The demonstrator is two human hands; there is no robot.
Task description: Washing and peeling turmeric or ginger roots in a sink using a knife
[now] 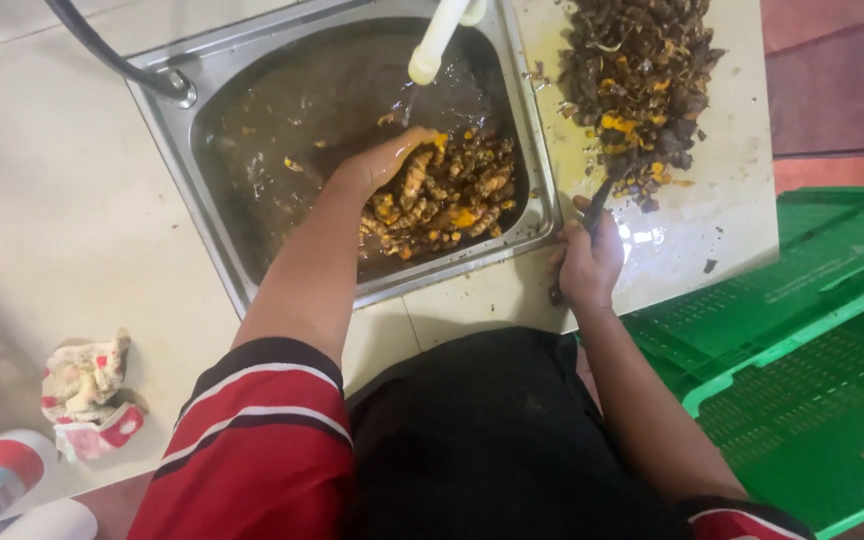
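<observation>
A: Stainless steel all round; the sink (214, 118) sits in our pale tabletop (52, 210), full of murky brown water; a pile of orange-yellow turmeric roots (452, 195) lies in its right half, partly under the surface.

B: Our left hand (384, 160) is down in that water, at the left edge of the pile; the fingers are curled over a few roots, wet and stained yellow; whether they grip any of them we cannot tell.

A: A white tap spout (434, 42) hangs just above the pile, and a black hose (112, 55) runs to the sink's far left corner.

B: Our right hand (589, 262) rests on the near edge of the white cutting board (722, 200), just right of the sink; it is closed round the dark handle of a knife (597, 205); the blade points away from us, towards a heap of dark peelings (637, 85) flecked with orange.

A: To the right of the board we see green plastic crates (802, 350); on the tabletop to our left lies a crumpled red-and-white cloth (87, 395), well apart from the sink.
</observation>
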